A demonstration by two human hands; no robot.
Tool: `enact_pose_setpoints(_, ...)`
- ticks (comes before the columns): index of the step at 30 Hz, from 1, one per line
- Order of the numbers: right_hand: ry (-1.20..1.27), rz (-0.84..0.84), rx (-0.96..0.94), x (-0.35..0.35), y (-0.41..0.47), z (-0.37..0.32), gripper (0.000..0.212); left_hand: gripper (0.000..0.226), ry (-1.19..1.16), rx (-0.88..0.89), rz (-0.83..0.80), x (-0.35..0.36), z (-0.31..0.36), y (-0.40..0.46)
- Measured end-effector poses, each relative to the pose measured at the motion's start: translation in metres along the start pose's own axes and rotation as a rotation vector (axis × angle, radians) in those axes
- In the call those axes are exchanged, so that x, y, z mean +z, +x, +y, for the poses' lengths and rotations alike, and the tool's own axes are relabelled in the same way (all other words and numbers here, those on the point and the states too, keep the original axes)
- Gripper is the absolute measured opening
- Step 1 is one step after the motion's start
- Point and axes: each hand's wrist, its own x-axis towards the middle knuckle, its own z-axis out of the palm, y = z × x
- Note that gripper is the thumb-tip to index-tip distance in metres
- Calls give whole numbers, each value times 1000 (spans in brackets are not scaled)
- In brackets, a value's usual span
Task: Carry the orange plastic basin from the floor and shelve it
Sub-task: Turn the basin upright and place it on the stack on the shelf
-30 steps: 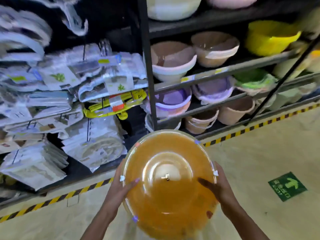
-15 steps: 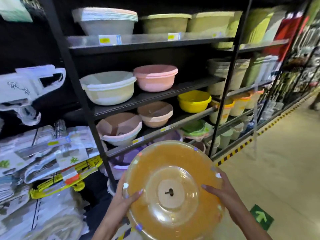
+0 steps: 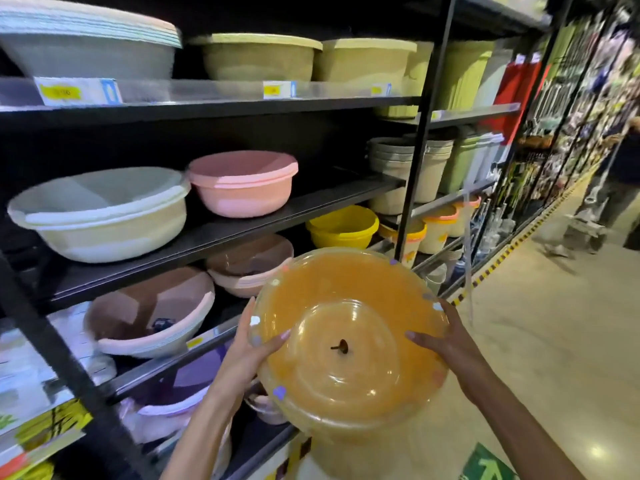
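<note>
Shelving (image 3: 221, 237): black racks of basins now fill the view, where floor and packaged goods showed a second ago; the shelving stage looks near.
Orange basin (image 3: 349, 344): off the floor, held up before the shelves, raised and tilted since a second ago, on no shelf yet.
Yellow basin (image 3: 343, 226): on a middle shelf just behind the orange one.
Left hand (image 3: 252, 348): fingers grasping the basin's left rim.
Right hand (image 3: 446, 344): fingers clasping the right rim.

orange basin (image 3: 349, 344) raised from floor level to the lower shelves, now beside the brown basin (image 3: 251, 263) — view swung up and right, pink basin (image 3: 242, 183) and top shelf (image 3: 207, 105) now visible.
</note>
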Motion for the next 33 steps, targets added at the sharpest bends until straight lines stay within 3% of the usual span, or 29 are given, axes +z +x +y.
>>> enact_pose_setpoints(2,4,9,-7,-10,31,-9,139,95,7,15,-4,14,14,31)
enact_pose_setpoints(6,24,11,-35,-31,100,-27,145,119,-10,16,36,44,36,101)
enact_pose_setpoints(8,39,-1,-46,-43,137,-40,149,117,14,39,46,64,48,133)
enact_pose_setpoints(12,44,-44,-113,-74,217,-75,135,109,1,86,59,104,77,194)
enact_pose_setpoints(14,17,-51,-120,-90,258,-101,137,101,-7,98,79,127,95,220)
enact_pose_setpoints(17,3,-102,-178,-116,329,-141,154,63,-39,172,138,166,123,262)
enact_pose_setpoints(21,21,-191,-234,-133,415,-179,138,42,-19,222,240,206,160,318)
enact_pose_setpoints(24,21,-255,-273,-131,474,-196,100,54,33,244,333,219,178,360)
enact_pose_setpoints(26,29,-267,-278,-125,514,-203,87,64,51,268,357,223,187,388)
enact_pose_setpoints(29,54,-309,-272,-111,573,-212,86,128,73,268,391,221,194,438)
enact_pose_setpoints(33,82,-333,-252,-89,643,-222,108,127,95,275,464,213,200,496)
